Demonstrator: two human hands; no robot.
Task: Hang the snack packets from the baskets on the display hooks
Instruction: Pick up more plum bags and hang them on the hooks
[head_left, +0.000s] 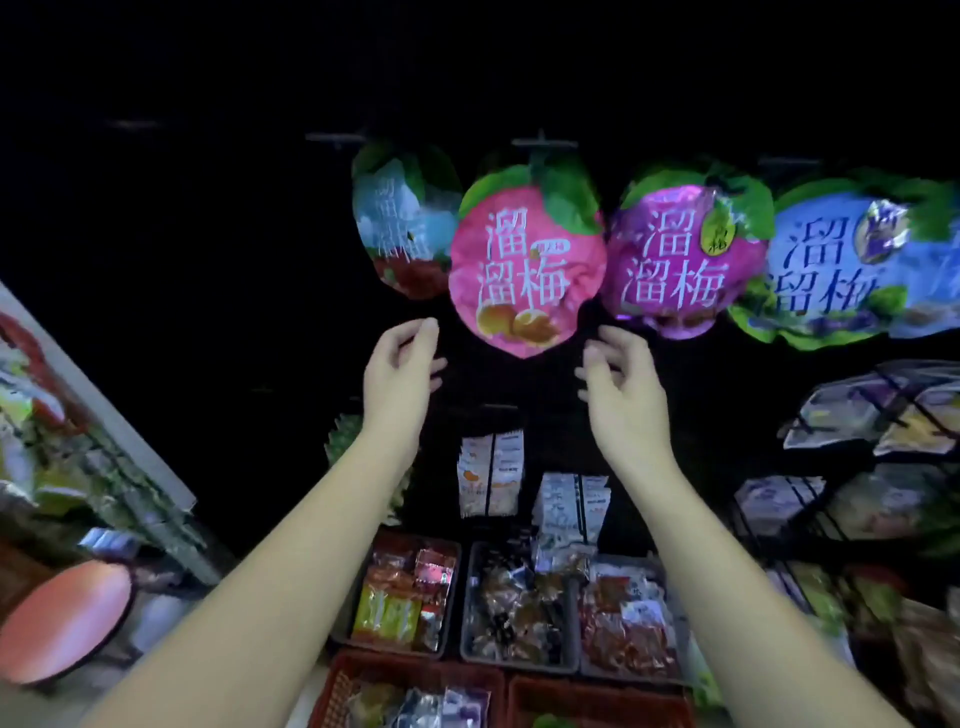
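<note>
One round pink foil packet (527, 265) hangs from its metal hook (543, 143) at twelve o'clock. My left hand (400, 374) at seven and right hand (621, 395) at five hover empty, fingers loosely curled. I judge it hung; next, another from the red mesh basket (332, 696) at six.

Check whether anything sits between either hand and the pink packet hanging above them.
Nothing visible does. The left hand and right hand hover just below the pink packet, with only a dark gap between.
</note>
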